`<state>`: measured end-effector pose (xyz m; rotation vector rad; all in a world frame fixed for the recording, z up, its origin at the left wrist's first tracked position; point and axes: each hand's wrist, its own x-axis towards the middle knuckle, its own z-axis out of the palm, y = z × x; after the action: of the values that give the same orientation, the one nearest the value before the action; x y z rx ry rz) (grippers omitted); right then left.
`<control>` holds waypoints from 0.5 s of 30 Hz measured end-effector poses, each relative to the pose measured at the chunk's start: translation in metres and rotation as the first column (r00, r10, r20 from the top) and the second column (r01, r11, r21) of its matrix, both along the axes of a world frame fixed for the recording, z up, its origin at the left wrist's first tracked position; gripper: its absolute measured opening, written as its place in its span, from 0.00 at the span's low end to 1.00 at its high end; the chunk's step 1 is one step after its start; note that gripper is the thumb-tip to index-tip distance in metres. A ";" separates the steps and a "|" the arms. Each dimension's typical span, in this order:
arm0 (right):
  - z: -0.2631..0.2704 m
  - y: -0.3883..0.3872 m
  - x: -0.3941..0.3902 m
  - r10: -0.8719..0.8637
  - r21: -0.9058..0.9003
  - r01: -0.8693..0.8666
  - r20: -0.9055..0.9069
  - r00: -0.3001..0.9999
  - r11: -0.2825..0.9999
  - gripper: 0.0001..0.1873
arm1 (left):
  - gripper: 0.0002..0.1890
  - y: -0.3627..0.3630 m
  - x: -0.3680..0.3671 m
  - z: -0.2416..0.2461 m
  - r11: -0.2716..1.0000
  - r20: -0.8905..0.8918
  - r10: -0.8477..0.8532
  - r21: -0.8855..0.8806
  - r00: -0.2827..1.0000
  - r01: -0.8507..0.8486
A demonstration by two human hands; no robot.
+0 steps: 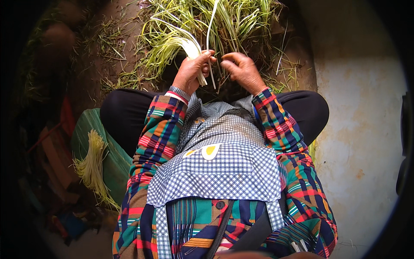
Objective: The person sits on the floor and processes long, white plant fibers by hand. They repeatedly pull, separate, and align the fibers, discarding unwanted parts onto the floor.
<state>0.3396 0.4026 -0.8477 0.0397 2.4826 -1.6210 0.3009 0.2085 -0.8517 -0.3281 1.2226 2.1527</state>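
My left hand (193, 69) grips a bunch of blanched chives (191, 48), white stems together and yellow-green leaves drooping to the left. A single long pale stalk (208, 35) stands apart from the bunch, pinched near my left thumb and forefinger. Just to the right, my right hand (244, 69) hovers with fingers curled and a small gap between thumb and forefinger; nothing shows in it. Beyond both hands lies a large heap of uncut-looking chives (233, 22), green-yellow leaves with brown soil and roots among them.
A sorted bundle of chives (93, 162) rests on a green plastic-covered surface (111, 152) at my left. Loose leaf scraps (111, 42) litter the brown floor. A pale, stained wall or floor surface (352, 129) runs along my right. My crossed knees frame the work area.
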 end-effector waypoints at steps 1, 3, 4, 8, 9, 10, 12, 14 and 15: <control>0.002 -0.004 0.007 0.088 -0.309 -0.035 0.157 0.984 0.950 0.19 | 0.13 0.003 0.000 -0.001 1.000 0.002 -0.003 -0.010 1.000 0.003; 0.002 -0.016 0.015 0.165 -0.301 -0.092 0.228 0.959 0.949 0.13 | 0.14 0.009 0.001 -0.002 1.000 -0.006 -0.011 -0.020 1.000 0.010; 0.001 -0.018 0.018 0.239 -0.271 -0.159 0.297 0.925 0.949 0.11 | 0.14 0.012 0.003 -0.003 0.998 -0.005 -0.014 -0.056 1.000 0.013; -0.004 -0.017 0.020 0.186 -0.140 -0.160 0.198 0.962 0.977 0.12 | 0.14 0.027 0.008 -0.004 0.994 -0.085 -0.059 -0.094 0.995 0.051; -0.006 -0.016 0.019 0.185 -0.113 -0.170 0.146 0.972 0.979 0.12 | 0.15 0.029 0.009 -0.004 0.995 -0.090 -0.069 -0.080 0.994 0.062; -0.007 -0.014 0.017 0.195 -0.096 -0.183 0.127 0.973 0.978 0.13 | 0.17 0.031 0.009 -0.004 0.993 -0.061 -0.098 -0.069 0.993 0.094; -0.010 -0.007 0.013 0.234 -0.153 -0.210 0.158 0.959 0.966 0.14 | 0.20 0.032 0.008 -0.003 0.987 -0.014 -0.155 -0.051 0.988 0.154; -0.015 0.007 0.010 0.315 -0.314 -0.228 0.262 0.912 0.922 0.14 | 0.18 0.030 0.001 0.001 0.993 -0.002 -0.113 -0.025 0.994 0.113; -0.020 0.014 0.006 0.223 -0.227 -0.161 0.281 0.933 0.960 0.15 | 0.16 0.028 -0.005 0.005 0.999 -0.008 -0.044 0.000 0.999 0.044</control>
<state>0.3452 0.4166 -0.8678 0.0166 2.0180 -1.6337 0.2955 0.2368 -0.8467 -0.2899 1.2230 2.1191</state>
